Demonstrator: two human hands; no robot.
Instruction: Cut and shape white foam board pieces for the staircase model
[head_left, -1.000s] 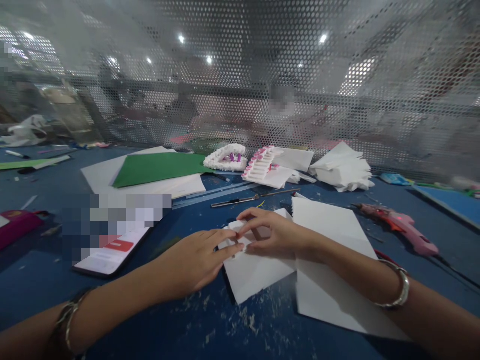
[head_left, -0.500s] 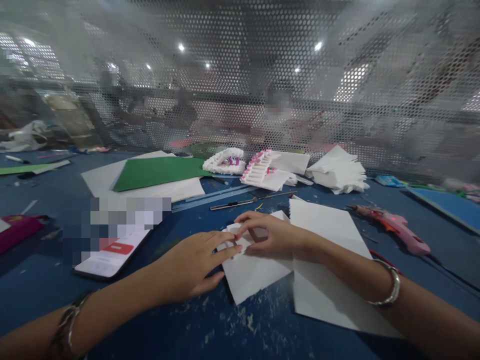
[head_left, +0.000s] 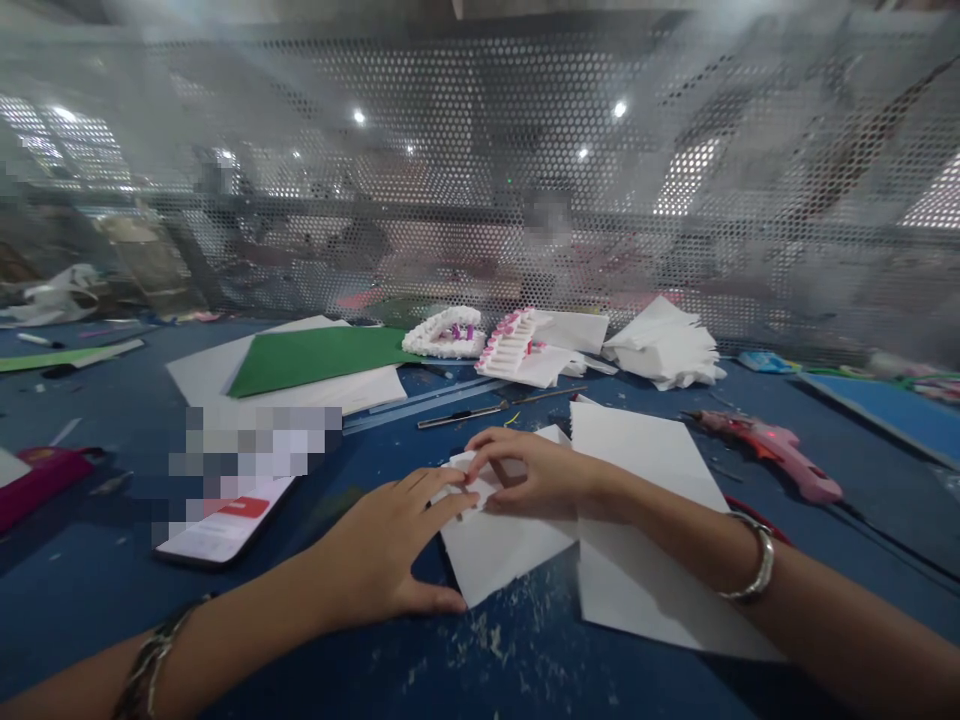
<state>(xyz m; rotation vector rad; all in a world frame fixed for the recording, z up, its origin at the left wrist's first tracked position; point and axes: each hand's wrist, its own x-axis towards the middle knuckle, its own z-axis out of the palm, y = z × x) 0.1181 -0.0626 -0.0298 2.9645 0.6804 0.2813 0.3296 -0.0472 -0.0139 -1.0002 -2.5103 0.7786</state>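
A small sheet of white paper [head_left: 502, 560] lies on the blue table, with a small white piece [head_left: 484, 485] standing on it between my hands. My right hand [head_left: 536, 468] curls over this piece from the right, thumb and fingers closed about it. From the left, my left hand [head_left: 386, 540] reaches in with its fingers stretched out and their tips touching the piece. Its thumb is spread away, the tip by the sheet's near corner. My fingers partly hide the white piece, so its exact shape cannot be made out.
A larger white sheet [head_left: 645, 560] lies under my right forearm. Right of it is a pink glue gun [head_left: 780, 455]. A phone [head_left: 232, 520] lies at left. Behind are a craft knife [head_left: 461, 415], green card [head_left: 322, 358], small white-and-pink models [head_left: 510, 342] and a perforated metal screen [head_left: 450, 150].
My left thumb has moved away from the fingers, toward the sheet's near corner. My right hand keeps its hold on the white piece. The view has shifted slightly.
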